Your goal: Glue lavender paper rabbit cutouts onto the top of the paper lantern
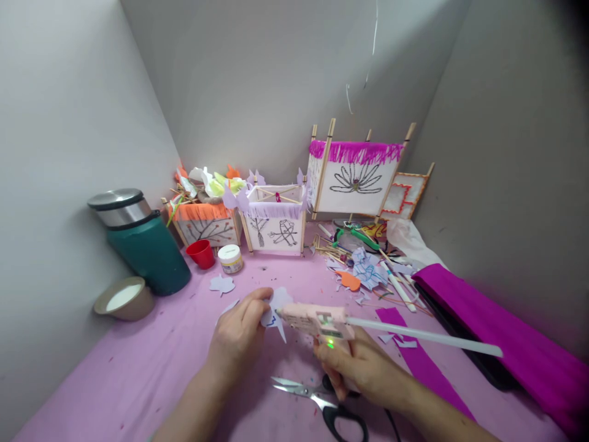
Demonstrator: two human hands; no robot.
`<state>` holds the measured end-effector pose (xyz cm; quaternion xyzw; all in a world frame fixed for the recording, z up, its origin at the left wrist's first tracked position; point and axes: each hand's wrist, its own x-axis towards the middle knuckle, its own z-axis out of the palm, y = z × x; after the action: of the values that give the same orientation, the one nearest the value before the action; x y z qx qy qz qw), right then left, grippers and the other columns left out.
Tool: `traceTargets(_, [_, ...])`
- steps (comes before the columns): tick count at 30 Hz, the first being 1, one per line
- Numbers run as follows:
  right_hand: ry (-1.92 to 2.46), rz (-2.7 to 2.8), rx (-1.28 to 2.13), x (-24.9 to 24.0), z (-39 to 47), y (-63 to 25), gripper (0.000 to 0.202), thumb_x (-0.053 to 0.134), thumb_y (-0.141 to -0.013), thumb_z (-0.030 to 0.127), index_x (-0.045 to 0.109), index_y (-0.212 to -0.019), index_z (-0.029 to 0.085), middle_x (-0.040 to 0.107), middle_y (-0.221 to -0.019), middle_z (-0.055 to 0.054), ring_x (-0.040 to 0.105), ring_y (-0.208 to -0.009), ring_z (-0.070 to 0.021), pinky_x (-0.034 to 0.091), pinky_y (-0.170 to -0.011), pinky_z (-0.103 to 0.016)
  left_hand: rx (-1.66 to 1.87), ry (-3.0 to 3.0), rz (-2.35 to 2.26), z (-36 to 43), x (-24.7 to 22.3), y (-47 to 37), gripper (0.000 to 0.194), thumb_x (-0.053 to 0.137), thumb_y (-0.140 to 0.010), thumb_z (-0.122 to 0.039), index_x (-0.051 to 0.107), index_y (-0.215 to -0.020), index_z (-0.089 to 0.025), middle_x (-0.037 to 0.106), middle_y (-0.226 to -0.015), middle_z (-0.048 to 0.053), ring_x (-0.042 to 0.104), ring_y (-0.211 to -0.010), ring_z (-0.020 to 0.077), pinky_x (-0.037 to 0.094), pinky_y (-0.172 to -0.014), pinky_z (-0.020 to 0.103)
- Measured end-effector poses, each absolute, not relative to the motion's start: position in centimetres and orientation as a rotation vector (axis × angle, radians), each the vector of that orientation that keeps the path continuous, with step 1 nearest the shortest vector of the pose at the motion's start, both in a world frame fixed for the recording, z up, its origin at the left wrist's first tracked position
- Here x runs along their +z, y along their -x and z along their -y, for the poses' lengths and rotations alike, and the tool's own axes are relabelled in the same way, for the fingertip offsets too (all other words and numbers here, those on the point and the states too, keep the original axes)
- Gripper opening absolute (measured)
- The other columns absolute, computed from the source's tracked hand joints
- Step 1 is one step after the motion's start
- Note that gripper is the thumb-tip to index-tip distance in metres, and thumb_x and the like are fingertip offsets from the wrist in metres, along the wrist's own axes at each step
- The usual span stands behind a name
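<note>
Between the fingertips of my left hand is a pale lilac paper cutout with a blue pen mark on it. My right hand is wrapped round the handle of a pink hot glue gun, whose small light glows green. A long white glue stick sticks out of the gun's back end. The nozzle points left and is at the cutout; whether it touches the paper I cannot tell. Scissors lie below my right hand, blades pointing left. Another lilac cutout rests on the table beyond my left hand.
Behind stand stick-framed paper boxes, one lilac-fringed, one orange-fringed, one magenta-fringed. On the left are a green tumbler, a bowl, a red cup and a white jar. Magenta paper lies right, near paper scraps.
</note>
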<state>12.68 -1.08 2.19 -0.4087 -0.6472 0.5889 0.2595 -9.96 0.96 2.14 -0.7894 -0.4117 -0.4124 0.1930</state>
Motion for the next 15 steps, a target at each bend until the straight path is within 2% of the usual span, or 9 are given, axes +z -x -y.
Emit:
traceTargets(5, [1.168, 1.751, 1.497, 2.0, 1.0, -12.9, 0.058, 0.048, -0.086, 0.064, 0.054, -0.056, 0.015, 0.049, -0.046, 0.001, 0.045, -0.042, -0.0088, 0.035, -0.045, -0.02, -1.241, 2.236, 1.173, -1.1, 2.2, 10.1, 0.021, 0.046, -0.08, -0.001, 0.05, -0.083, -0.021, 0.073, -0.095, 0.008, 0.07, -0.087, 0.016, 0.056, -0.073, 0.024])
traceTargets(10, [1.114, 1.424, 1.481, 1.7, 0.1, -12.5, 0.056, 0.053, -0.077, 0.071, 0.057, -0.082, 0.015, 0.049, -0.052, 0.004, 0.047, -0.041, -0.0097, 0.039, -0.042, -0.021, -1.489, 2.33, 1.41, -1.0, 2.1, 10.6, 0.019, 0.049, -0.076, -0.004, 0.054, -0.081, -0.022, 0.074, -0.093, 0.005, 0.071, -0.084, 0.0167, 0.058, -0.068, 0.025])
traceTargets(13, [1.182, 1.332, 1.349, 1.0, -0.7, -12.2, 0.053, 0.056, -0.077, 0.066, 0.058, -0.087, 0.014, 0.049, -0.051, 0.005, 0.048, -0.042, -0.0102, 0.041, -0.043, -0.021, -1.754, 2.385, 1.648, -0.9, 2.5, 10.8, 0.008, 0.055, -0.08, -0.014, 0.059, -0.08, -0.021, 0.074, -0.087, 0.004, 0.072, -0.078, 0.0182, 0.059, -0.067, 0.028])
traceTargets(15, [1.223, 1.332, 1.299, 0.1, -1.3, -12.0, 0.049, 0.056, -0.077, 0.062, 0.057, -0.08, 0.014, 0.05, -0.049, 0.004, 0.049, -0.041, -0.0104, 0.041, -0.044, -0.021, -1.952, 2.383, 1.837, -1.0, 3.3, 10.7, 0.005, 0.059, -0.082, -0.025, 0.062, -0.082, -0.021, 0.075, -0.081, 0.004, 0.073, -0.075, 0.02, 0.06, -0.066, 0.029])
